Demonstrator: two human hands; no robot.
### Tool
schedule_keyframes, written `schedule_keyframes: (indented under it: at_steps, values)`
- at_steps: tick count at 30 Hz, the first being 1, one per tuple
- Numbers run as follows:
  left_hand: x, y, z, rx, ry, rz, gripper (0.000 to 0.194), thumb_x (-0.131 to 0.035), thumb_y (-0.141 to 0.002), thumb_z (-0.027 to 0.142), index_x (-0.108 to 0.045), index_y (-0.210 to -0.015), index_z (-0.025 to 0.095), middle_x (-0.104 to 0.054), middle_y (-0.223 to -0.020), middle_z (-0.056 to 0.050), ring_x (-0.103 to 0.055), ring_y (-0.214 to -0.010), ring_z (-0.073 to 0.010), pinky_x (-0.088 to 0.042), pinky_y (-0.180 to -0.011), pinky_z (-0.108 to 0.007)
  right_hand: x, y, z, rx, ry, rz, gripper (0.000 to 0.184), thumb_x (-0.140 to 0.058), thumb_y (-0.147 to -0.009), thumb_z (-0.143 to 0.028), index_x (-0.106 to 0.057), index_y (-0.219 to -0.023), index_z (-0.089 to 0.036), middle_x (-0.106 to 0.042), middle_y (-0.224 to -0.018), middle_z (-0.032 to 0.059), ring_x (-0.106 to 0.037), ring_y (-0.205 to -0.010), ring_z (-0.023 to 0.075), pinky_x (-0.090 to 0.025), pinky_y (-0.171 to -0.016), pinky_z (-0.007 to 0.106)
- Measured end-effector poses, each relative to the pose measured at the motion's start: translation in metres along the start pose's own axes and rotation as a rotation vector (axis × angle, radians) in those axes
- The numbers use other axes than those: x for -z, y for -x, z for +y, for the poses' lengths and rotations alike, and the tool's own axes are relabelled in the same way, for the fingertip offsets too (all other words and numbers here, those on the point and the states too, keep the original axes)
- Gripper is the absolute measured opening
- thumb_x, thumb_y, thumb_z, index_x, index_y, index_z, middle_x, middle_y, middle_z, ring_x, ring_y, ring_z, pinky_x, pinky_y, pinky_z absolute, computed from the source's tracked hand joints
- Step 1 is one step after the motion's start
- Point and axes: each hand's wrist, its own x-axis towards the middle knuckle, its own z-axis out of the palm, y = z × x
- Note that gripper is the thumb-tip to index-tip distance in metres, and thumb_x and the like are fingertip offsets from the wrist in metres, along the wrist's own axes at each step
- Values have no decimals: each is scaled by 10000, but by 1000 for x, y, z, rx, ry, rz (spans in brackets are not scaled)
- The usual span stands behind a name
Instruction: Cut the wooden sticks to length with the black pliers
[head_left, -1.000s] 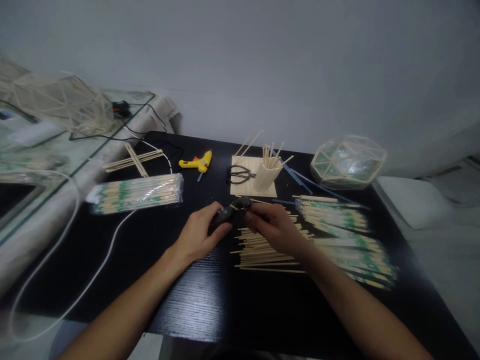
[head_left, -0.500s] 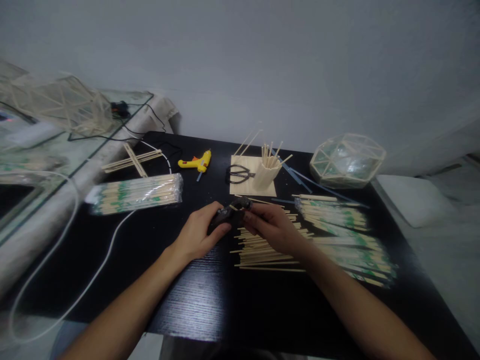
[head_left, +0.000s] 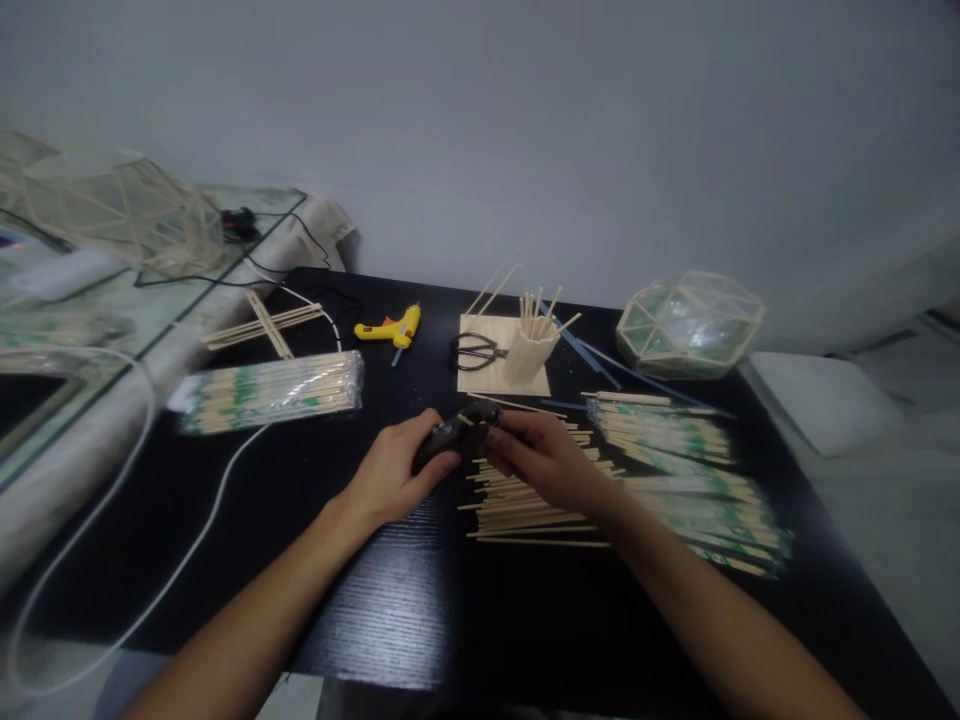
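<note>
Over the middle of the black table, my left hand [head_left: 394, 468] is wrapped round a small black tool [head_left: 457, 430], its exact kind too dark to make out. A pale strip shows near the tool's right end. There my right hand [head_left: 541, 455] is closed, thumb and fingers pinched together at the tip; what they hold, if anything, is hidden. Beneath my right hand and wrist lie loose wooden sticks [head_left: 517, 518]. Just beyond both hands, black-handled scissors [head_left: 474, 352] rest on a square wooden board [head_left: 487, 380], beside a stick holder [head_left: 529, 360] filled with upright sticks.
A yellow glue gun [head_left: 390, 328] lies behind my left hand. To the left are a bag of chopsticks [head_left: 274, 392], crossed sticks [head_left: 266, 325] and a white cable [head_left: 217, 500]. More packed chopsticks [head_left: 705, 500] and a faceted stick-framed bowl [head_left: 690, 325] are to the right.
The view has shifted slightly. Both hands stay around the black tool in almost the same pose, and the things on the table have not moved.
</note>
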Motion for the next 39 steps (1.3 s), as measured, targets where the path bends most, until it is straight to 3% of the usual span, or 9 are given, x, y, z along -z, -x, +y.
schedule_keyframes:
  at_steps: [12,16,21,23,28,33,39]
  values:
    - [-2,-1,4,122,-31,-21,400,-444,-981,555,-529,-827,196,-504,-672,34,-482,-607,-142,-330,-608,-284,1,-2,6,-69,28,59,449,-554,-981,-553,-633,-780,-160,-483,-610,-32,-387,-537,92,-305,-501,224]
    - [-3,-2,5,156,-39,-35,410,-441,-987,562,-539,-824,199,-544,-677,23,-522,-620,-155,-347,-618,-287,5,-5,5,-99,38,38,430,-548,-985,-534,-646,-806,-155,-535,-617,-23,-454,-560,101,-366,-536,228]
    - [-7,-3,8,205,-69,-95,440,-432,-985,593,-531,-797,209,-594,-682,4,-579,-635,-182,-363,-628,-299,23,-2,-5,-147,108,67,352,-725,-877,-413,-683,-1113,-156,-703,-933,58,-638,-803,157,-511,-680,265]
    - [-9,-3,10,216,-85,-118,451,-431,-982,607,-546,-807,208,-623,-707,-10,-600,-650,-192,-366,-633,-302,28,1,-10,-153,98,97,395,-738,-858,-393,-671,-1183,-178,-697,-1048,80,-654,-854,172,-535,-617,250]
    - [-14,-2,13,217,-144,-174,461,-443,-974,622,-581,-835,204,-666,-731,-38,-639,-685,-214,-362,-643,-305,21,1,-16,-274,36,140,247,-699,-863,-368,-713,-972,-148,-667,-863,65,-646,-707,163,-555,-421,222]
    - [-17,-1,16,220,-188,-213,461,-429,-978,611,-570,-813,204,-651,-713,-35,-625,-663,-203,-336,-627,-296,9,-3,-14,-363,4,195,88,-693,-837,-228,-680,-823,-142,-660,-758,29,-668,-637,142,-618,-501,250]
    - [-18,-1,20,247,-223,-219,471,-409,-980,607,-575,-812,199,-641,-704,-39,-622,-661,-207,-323,-630,-294,10,-4,-9,-345,-7,207,74,-691,-837,-200,-679,-787,-147,-662,-670,10,-657,-551,114,-585,-528,225]
